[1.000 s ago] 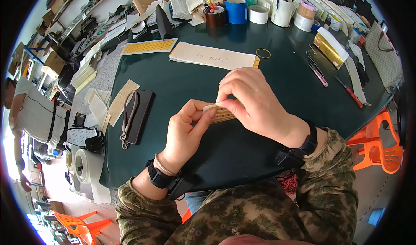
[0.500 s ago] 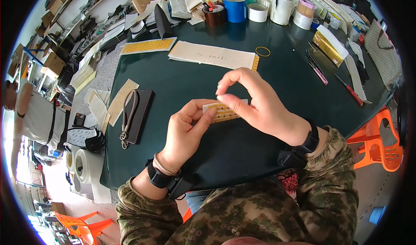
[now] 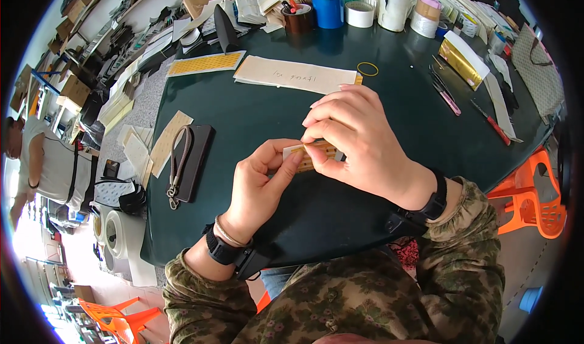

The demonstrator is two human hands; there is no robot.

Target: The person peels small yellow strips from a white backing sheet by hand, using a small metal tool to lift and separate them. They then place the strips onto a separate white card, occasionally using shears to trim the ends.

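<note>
With twelve o'clock at the far side of the table, a dark case lay at nine o'clock from the work, leaving the elbows room. The left hand pinched the left end of a small patterned sheet between thumb and bent forefinger, above the table's near half. That grip called for firm, even pressure close to the edge, so the sheet would not buckle. At about one o'clock from the left thumb, the right hand's thumb and forefinger tips came close together at the sheet's far edge; whether they had caught anything, I cannot tell. A light touch with the very tips seemed best there. A pink-handled tool lay at two o'clock, well apart.
</note>
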